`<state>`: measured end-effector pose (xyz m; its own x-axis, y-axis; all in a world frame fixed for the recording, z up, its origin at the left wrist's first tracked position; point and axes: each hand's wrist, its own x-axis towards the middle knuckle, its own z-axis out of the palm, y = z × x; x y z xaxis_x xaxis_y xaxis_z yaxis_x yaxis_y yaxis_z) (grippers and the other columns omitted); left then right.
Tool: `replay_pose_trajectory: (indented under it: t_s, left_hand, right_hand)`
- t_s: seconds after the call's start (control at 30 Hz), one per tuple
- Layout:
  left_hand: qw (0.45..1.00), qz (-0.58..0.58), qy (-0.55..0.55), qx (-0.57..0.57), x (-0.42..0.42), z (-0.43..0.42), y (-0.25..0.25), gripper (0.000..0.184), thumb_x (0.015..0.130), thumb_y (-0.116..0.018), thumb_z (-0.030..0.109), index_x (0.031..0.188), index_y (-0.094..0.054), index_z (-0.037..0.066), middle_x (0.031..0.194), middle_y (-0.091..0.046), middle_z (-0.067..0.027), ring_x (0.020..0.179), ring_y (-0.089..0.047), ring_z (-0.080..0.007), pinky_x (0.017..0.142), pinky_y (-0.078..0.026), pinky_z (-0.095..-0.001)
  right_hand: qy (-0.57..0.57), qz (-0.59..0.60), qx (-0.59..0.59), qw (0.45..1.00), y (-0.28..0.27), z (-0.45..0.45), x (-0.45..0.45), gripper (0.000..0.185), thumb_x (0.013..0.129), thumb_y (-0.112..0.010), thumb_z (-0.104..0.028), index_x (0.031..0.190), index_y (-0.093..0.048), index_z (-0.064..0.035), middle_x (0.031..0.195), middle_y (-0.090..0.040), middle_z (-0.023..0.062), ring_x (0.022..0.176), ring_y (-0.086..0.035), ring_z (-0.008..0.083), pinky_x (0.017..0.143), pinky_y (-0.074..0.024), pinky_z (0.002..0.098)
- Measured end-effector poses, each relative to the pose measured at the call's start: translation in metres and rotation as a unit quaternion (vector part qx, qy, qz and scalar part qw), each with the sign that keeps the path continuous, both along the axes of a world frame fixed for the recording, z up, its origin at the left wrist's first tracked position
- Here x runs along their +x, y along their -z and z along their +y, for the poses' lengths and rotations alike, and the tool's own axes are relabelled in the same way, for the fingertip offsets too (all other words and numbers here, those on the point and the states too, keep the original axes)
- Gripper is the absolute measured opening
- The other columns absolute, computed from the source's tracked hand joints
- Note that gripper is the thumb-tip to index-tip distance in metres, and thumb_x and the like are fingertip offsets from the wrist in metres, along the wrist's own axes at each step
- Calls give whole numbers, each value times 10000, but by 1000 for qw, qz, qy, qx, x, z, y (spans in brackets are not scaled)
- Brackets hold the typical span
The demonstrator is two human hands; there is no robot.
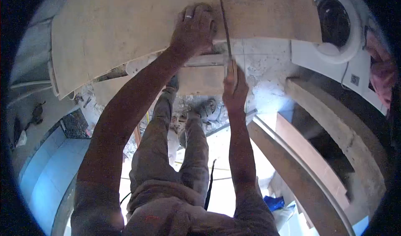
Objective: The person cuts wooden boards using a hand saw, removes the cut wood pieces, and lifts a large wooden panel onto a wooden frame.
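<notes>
My left hand, with a ring on one finger, presses down on the large wooden board near its front edge. Its fingers are bent and close together; the fingertips and anything beneath them are hidden. On the right, my right hand is closed around the handle of a long thin tool, which looks like a saw seen edge-on. The blade runs away from me across the board, to the right of my left hand. Motion slightly blurs my right hand.
A smaller wooden piece lies below the board's edge, by my feet. At the upper right stands a white appliance with a round door, near pink cloth. Curved-looking ledges run down the right side. Debris covers the floor.
</notes>
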<state>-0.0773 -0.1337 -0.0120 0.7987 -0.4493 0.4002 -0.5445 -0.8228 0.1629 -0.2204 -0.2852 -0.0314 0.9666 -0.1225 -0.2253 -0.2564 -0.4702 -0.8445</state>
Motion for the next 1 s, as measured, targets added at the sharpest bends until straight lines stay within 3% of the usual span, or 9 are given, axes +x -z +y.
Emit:
replay_pose_trajectory:
  t_s: [0.13, 0.23, 0.3, 0.4, 0.47, 0.57, 0.63, 0.9, 1.0]
  left_hand:
    - [997, 57, -46, -1, 11, 0, 3, 304, 810, -487, 237, 1018, -475, 15, 1114, -456, -164, 1004, -437, -355, 855, -346, -468]
    - [998, 52, -36, -11, -1, 1, 7, 317, 810, -486, 234, 1036, -475, 11, 1107, -453, -167, 1014, -428, -358, 860, -346, -465]
    - [998, 54, -27, -16, 5, 0, 7, 323, 809, -485, 233, 1042, -476, 9, 1099, -455, -169, 1016, -426, -361, 862, -346, -464]
    - [1000, 5, -18, 18, 2, 2, 6, 295, 802, -497, 230, 1003, -490, 14, 1085, -460, -167, 1000, -431, -360, 853, -352, -459]
    - [998, 19, -28, 51, 5, -2, -1, 260, 793, -512, 218, 965, -498, 24, 1073, -464, -165, 987, -436, -352, 836, -358, -458]
    - [999, -24, -24, 15, 7, -2, 4, 250, 741, -549, 208, 914, -503, 33, 962, -492, -135, 914, -470, -301, 823, -376, -440]
    - [1000, -2, -14, -16, 3, -3, 6, 247, 740, -548, 200, 914, -503, 30, 967, -492, -138, 919, -471, -307, 824, -378, -438]
    - [998, 50, -24, 13, 7, -6, -6, 263, 733, -552, 181, 927, -492, 13, 983, -493, -138, 1003, -443, -325, 839, -376, -439]
    - [994, -52, -14, 91, 13, 3, -1, 261, 723, -553, 184, 912, -503, 11, 1004, -491, -138, 1020, -431, -320, 839, -369, -453]
  right_hand:
    - [4, -39, 44, 998, 7, -17, -97, 485, 858, -405, -346, 1156, -423, 36, 1049, -537, 252, 982, -532, 384, 845, -424, 407]
    - [11, -220, -95, 971, 36, -11, -54, 493, 870, -396, -373, 1100, -443, 60, 831, -580, 182, 664, -572, 287, 565, -459, 370]
    - [9, -60, 32, 998, 19, 8, 23, 465, 828, -475, -288, 1148, -427, 46, 1036, -534, 262, 976, -522, 400, 835, -420, 434]
    - [34, 39, 75, 996, -15, 6, 25, 446, 809, -492, -229, 1155, -420, 43, 1038, -530, 260, 951, -524, 411, 818, -428, 441]
    - [17, -41, -22, 999, 25, -12, -66, 437, 814, -488, -226, 1156, -421, 37, 1007, -550, 248, 916, -540, 411, 785, -445, 433]
    - [80, 115, 136, 981, 29, -35, -157, 426, 842, -452, -257, 1142, -441, 45, 959, -568, 227, 808, -590, 281, 706, -471, 350]
    - [34, -50, 37, 997, 32, -24, -101, 482, 877, -407, -352, 1139, -432, 52, 815, -552, 126, 616, -507, 152, 574, -431, 258]
    - [41, -99, 8, 994, -5, 4, 8, 556, 870, -373, -467, 1186, -425, -13, 662, -536, 85, 561, -521, 164, 518, -422, 293]
    - [37, 25, 88, 995, -17, 9, 15, 467, 862, -401, -361, 1185, -414, -24, 970, -574, 213, 873, -577, 369, 731, -464, 397]
